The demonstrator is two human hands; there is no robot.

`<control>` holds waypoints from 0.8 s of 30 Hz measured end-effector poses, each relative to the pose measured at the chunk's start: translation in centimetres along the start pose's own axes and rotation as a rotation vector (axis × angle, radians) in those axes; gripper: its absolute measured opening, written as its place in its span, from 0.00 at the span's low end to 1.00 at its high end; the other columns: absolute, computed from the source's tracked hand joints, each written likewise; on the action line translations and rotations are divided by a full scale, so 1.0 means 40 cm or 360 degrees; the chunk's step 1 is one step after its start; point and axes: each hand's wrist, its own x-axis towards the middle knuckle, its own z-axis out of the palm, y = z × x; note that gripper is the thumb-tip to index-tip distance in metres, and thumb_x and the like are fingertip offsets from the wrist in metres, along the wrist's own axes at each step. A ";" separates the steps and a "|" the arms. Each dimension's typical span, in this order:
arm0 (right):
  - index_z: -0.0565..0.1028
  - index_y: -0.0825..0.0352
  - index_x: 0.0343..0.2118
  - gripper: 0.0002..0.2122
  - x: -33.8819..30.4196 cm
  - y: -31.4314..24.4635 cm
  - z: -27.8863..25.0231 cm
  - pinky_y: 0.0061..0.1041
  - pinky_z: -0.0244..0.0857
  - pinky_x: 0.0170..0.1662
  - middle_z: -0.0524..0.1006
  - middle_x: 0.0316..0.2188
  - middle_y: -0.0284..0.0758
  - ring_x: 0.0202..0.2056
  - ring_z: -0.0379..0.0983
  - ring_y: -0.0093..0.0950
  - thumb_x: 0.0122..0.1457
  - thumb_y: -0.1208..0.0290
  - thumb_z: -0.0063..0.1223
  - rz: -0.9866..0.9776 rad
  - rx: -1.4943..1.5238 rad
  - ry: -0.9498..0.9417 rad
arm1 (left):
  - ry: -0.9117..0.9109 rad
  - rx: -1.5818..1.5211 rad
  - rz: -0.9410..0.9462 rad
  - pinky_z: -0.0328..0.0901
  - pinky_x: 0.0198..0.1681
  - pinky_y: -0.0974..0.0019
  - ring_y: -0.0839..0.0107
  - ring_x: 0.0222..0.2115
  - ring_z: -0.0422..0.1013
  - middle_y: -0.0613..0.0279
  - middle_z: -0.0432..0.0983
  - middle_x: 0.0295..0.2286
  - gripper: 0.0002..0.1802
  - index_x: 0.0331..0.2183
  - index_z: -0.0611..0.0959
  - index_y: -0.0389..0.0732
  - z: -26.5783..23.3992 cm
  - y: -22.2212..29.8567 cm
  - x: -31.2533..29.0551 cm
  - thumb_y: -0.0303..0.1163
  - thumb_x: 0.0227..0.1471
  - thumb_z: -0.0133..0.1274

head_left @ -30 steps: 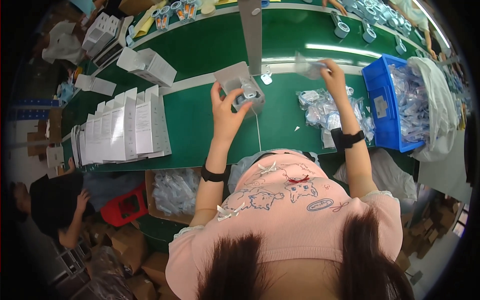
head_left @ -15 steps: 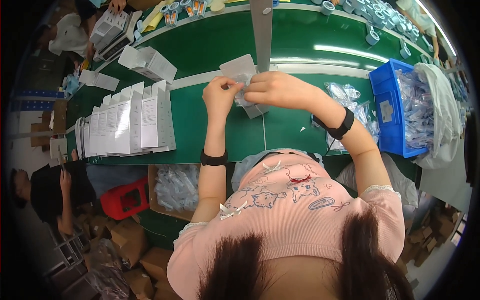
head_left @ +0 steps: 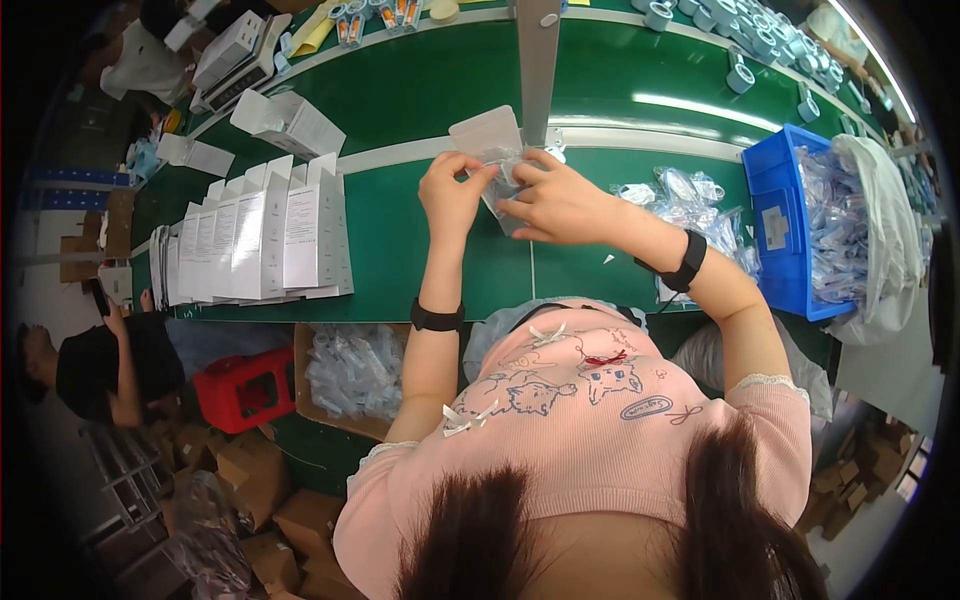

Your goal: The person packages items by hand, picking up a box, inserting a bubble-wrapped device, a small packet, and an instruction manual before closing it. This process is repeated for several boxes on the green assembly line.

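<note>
An open white carton (head_left: 487, 128) stands slanted on the green worktable, its flap raised away from me. A clear plastic bag (head_left: 507, 176) fills its mouth; what the bag holds I cannot make out. With thumb and forefinger pressed together, my left hand (head_left: 453, 195) pinches the bag's edge at the left. From the right, my right hand (head_left: 562, 203) curls its bent fingers around the carton's side, fingertips touching the bag. The carton's lower part is partly hidden by my hands.
Upright white cartons (head_left: 245, 235) stand in a row at left, with another open carton (head_left: 290, 125) behind. Bagged parts (head_left: 690, 205) lie at right beside a full blue crate (head_left: 775, 215). A metal post (head_left: 537, 70) rises ahead. A box of clear packets (head_left: 350, 370) sits below left.
My right hand has shifted down a little and its fingers have spread from a tight grip around the carton. My left hand has moved slightly right, still pinching.
</note>
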 end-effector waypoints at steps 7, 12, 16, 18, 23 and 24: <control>0.63 0.65 0.50 0.28 -0.042 0.043 0.025 0.38 0.49 0.54 0.65 0.45 0.42 0.48 0.59 0.34 0.43 0.68 0.58 0.0327 0.0332 0.0785 | 0.0095 -0.0196 0.0075 0.55 0.22 0.74 0.78 0.18 0.60 0.66 0.67 0.16 0.09 0.18 0.76 0.34 -0.004 0.015 -0.016 0.27 0.32 0.60; 0.52 0.62 0.56 0.37 -0.066 0.013 0.135 0.38 0.46 0.56 0.55 0.53 0.46 0.54 0.51 0.44 0.43 0.69 0.59 0.0700 0.1124 0.0605 | 0.0010 -0.0344 -0.0142 0.54 0.22 0.76 0.82 0.18 0.59 0.69 0.67 0.15 0.08 0.18 0.76 0.33 0.009 0.002 -0.019 0.26 0.34 0.59; 0.50 0.61 0.57 0.38 -0.076 -0.010 0.172 0.38 0.45 0.57 0.51 0.55 0.47 0.56 0.46 0.48 0.44 0.68 0.58 0.0877 0.1146 0.0555 | 0.0194 -0.0469 -0.0103 0.52 0.21 0.77 0.84 0.18 0.57 0.72 0.66 0.15 0.09 0.18 0.75 0.33 -0.011 -0.048 0.021 0.25 0.36 0.59; 0.52 0.60 0.57 0.36 -0.092 -0.005 0.189 0.39 0.45 0.57 0.50 0.56 0.47 0.57 0.44 0.49 0.44 0.68 0.57 0.0987 0.0784 0.0283 | 0.0440 -0.0507 -0.0146 0.51 0.20 0.77 0.84 0.18 0.56 0.74 0.65 0.15 0.09 0.17 0.75 0.32 -0.037 -0.076 0.081 0.25 0.37 0.59; 0.57 0.59 0.54 0.32 -0.157 -0.002 0.241 0.40 0.44 0.57 0.50 0.56 0.47 0.57 0.42 0.49 0.44 0.66 0.56 0.1225 0.0444 -0.0045 | 0.0779 -0.0140 -0.0047 0.58 0.21 0.70 0.74 0.15 0.60 0.65 0.67 0.13 0.11 0.17 0.74 0.33 -0.084 -0.108 0.312 0.29 0.38 0.59; 0.59 0.59 0.53 0.31 -0.160 0.001 0.246 0.42 0.44 0.57 0.50 0.56 0.47 0.58 0.41 0.49 0.44 0.66 0.56 0.1252 0.0459 -0.0038 | 0.0855 -0.0065 -0.0013 0.59 0.22 0.69 0.71 0.14 0.62 0.64 0.67 0.12 0.13 0.16 0.74 0.33 -0.083 -0.137 0.360 0.30 0.37 0.59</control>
